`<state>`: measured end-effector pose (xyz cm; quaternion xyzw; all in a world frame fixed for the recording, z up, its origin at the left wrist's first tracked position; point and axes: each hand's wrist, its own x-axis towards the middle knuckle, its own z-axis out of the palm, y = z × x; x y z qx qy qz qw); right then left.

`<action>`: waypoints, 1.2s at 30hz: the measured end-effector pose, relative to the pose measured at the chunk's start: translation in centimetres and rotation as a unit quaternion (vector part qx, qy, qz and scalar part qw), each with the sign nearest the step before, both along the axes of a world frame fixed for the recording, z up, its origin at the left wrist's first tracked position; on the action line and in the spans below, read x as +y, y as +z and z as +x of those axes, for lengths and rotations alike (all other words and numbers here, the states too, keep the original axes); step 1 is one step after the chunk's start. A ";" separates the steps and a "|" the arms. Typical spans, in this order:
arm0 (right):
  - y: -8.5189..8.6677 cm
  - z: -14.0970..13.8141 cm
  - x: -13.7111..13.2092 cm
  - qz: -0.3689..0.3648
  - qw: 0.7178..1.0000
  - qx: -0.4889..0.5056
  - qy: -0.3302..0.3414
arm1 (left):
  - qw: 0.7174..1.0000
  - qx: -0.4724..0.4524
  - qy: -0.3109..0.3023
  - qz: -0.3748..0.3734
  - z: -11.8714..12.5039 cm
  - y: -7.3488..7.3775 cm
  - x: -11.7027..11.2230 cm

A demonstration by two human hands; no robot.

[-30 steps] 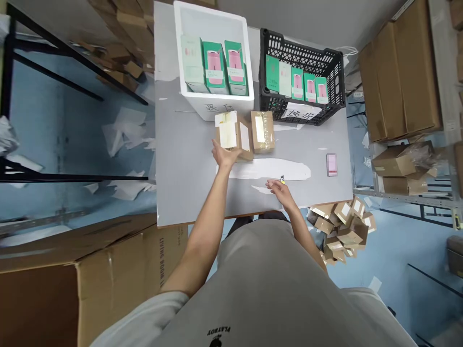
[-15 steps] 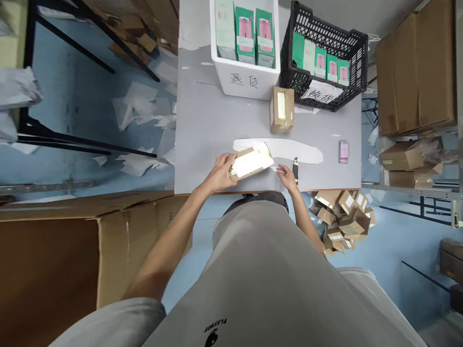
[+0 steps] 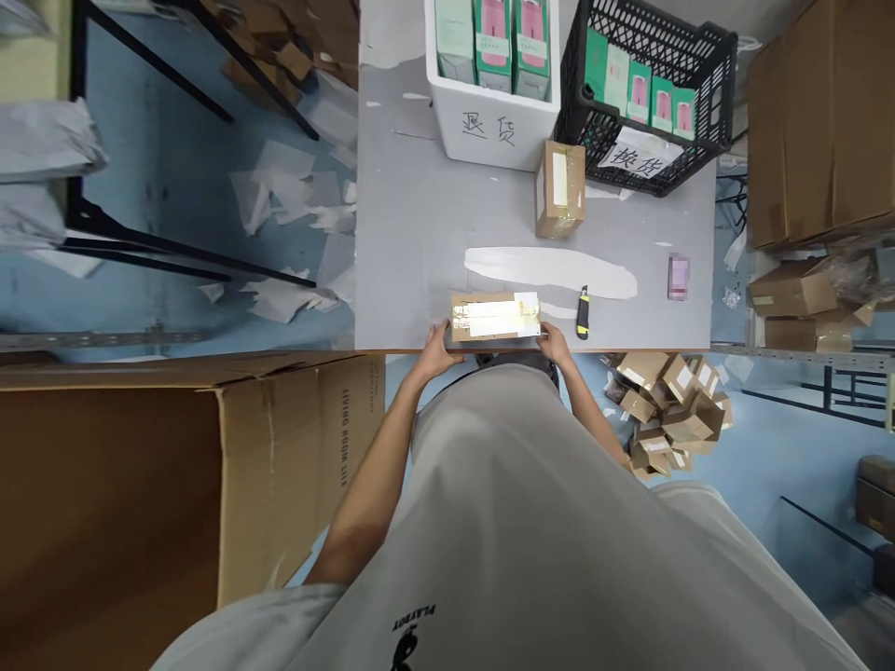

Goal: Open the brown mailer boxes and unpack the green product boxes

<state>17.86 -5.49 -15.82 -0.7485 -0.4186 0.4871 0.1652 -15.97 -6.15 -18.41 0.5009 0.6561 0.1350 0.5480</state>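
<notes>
A small brown cardboard parcel [image 3: 495, 317] with a white label and yellow tape lies at the near edge of the grey table [image 3: 406, 242]. My left hand [image 3: 437, 341] grips its left end and my right hand [image 3: 554, 341] grips its right end. A black and yellow utility knife [image 3: 583, 312] lies just right of the parcel. A second taped brown parcel [image 3: 559, 189] stands farther back, in front of the containers.
A white foam box [image 3: 489, 130] and a black plastic crate [image 3: 647, 93] at the back hold green and pink product boxes. A pink card [image 3: 678, 277] lies at the right. A large open carton [image 3: 174, 485] stands at the left; small boxes [image 3: 667, 410] are piled on the floor at the right.
My left hand pulled one parcel from beside the foam box to the table's near edge. My right hand left the knife and took the parcel's right end.
</notes>
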 end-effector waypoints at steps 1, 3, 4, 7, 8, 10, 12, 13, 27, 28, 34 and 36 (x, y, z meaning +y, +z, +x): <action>-0.2 -0.1 -0.2 0.000 1.000 0.000 0.000 | 1.000 -0.009 0.007 -0.002 0.3 -0.3 -0.1; -0.5 -0.3 -0.3 0.003 1.000 0.008 0.007 | 0.999 -0.025 0.022 0.009 0.8 -0.8 0.1; -0.6 -0.3 -0.3 0.008 1.000 0.012 0.015 | 0.999 -0.032 0.031 0.019 1.0 -0.9 0.2; -0.7 -0.1 -0.1 0.032 0.999 0.013 0.037 | 0.997 -0.045 0.054 0.041 0.8 -0.8 0.7; -0.6 0.0 0.0 0.041 0.998 0.013 0.038 | 0.996 -0.049 0.061 0.040 0.6 -0.6 0.9; -0.4 0.5 0.4 0.064 0.997 0.023 0.035 | 0.995 -0.065 0.075 0.032 0.1 -0.3 1.1; -0.1 0.8 0.8 0.086 0.995 0.029 0.034 | 0.992 -0.084 0.082 0.036 -0.3 0.0 1.3; 0.0 1.0 1.0 0.092 0.995 0.025 0.037 | 0.992 -0.090 0.082 0.043 -0.3 0.2 1.4; -1.4 1.6 -1.1 0.021 1.000 -0.001 -0.012 | 0.983 -0.056 0.172 -0.042 -0.6 -1.9 -0.5; -1.4 1.7 -1.5 0.016 1.000 -0.003 -0.012 | 0.984 -0.046 0.169 -0.042 -0.7 -2.0 -0.8; -1.7 0.3 -3.0 0.006 1.000 -0.001 -0.013 | 0.989 -0.037 0.142 -0.016 0.2 -1.7 -1.2; -1.6 -0.1 -3.0 0.010 1.000 -0.002 -0.015 | 0.990 -0.032 0.137 -0.004 0.5 -1.4 -1.0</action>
